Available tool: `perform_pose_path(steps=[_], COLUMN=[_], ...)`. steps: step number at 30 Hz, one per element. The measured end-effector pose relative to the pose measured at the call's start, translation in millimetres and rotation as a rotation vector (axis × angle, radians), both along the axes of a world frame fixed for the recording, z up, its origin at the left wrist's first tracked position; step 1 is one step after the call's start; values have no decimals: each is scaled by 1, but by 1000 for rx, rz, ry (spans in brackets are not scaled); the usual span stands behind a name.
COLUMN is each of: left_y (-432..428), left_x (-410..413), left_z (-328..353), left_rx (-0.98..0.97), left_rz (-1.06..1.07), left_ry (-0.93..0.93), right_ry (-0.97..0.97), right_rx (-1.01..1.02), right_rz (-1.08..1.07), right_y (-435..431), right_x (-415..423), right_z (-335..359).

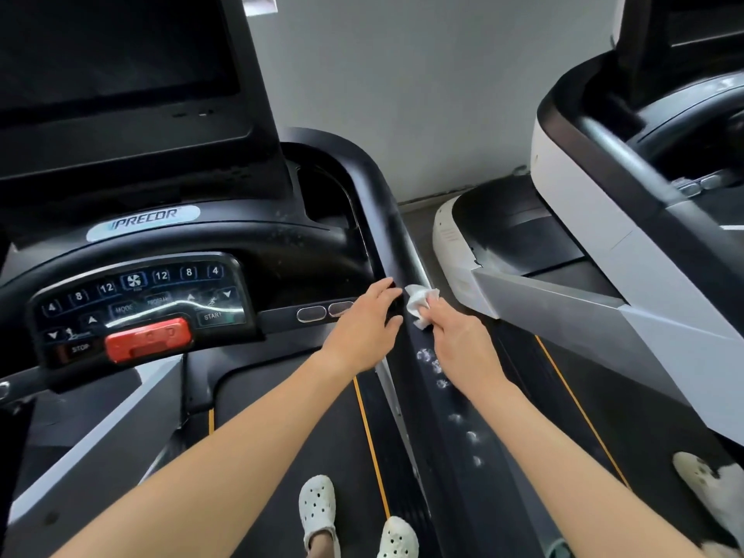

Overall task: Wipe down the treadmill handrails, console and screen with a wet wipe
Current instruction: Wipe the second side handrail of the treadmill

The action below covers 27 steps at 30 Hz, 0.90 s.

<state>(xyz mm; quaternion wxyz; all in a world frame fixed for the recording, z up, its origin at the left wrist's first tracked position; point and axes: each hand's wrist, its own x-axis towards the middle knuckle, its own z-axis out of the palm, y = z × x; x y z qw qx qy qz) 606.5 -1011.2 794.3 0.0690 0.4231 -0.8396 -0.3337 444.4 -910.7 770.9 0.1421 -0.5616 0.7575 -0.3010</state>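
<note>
Right grip (463,340), my bare hand, is clenched on a crumpled white wet wipe (420,306). It pinches the lower part between thumb and curled fingers, and the loose upper folds stick out ahead. The wipe is pressed onto the top of the black right handrail (388,203), well to the right of the console (137,304). My left grip (366,328) is released. Its fingers lie straight along the inner side of the same rail, touching it and holding nothing, just beside the wipe. Nearer my body, pale smudges (432,364) dot the rail. The dark screen (112,54) stands above the console, up to the left. A second treadmill (604,219) stands to the right.

I judge the wipe to be light, soft and limp. It looks damp enough to slide easily on the smooth rail, and it could bunch or tear if dragged by one corner. It is best held bunched at the middle, with fingers pressing behind it so a broad pad meets the rail.
</note>
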Motion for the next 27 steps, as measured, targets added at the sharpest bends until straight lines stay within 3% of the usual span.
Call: perform_pose_path(steps=[7,12,20,27], left_y=[7,9,13,4], left_x=[-2,-5,-10,-7], left_z=[2,5,12,3], left_rx=[39,68,41,24], left_rz=[1,13,10,0], left_ry=[-39,-47,-88,-70], right_ry=[-7,-63,71,110], right_rx=[43,-19,124,115], right_rz=[-62,-67,-27,-53], right_y=[-33,-1,-17,1], right_x=[-9,-10,-15,-2], right_z=[-2,-6,-1,-5])
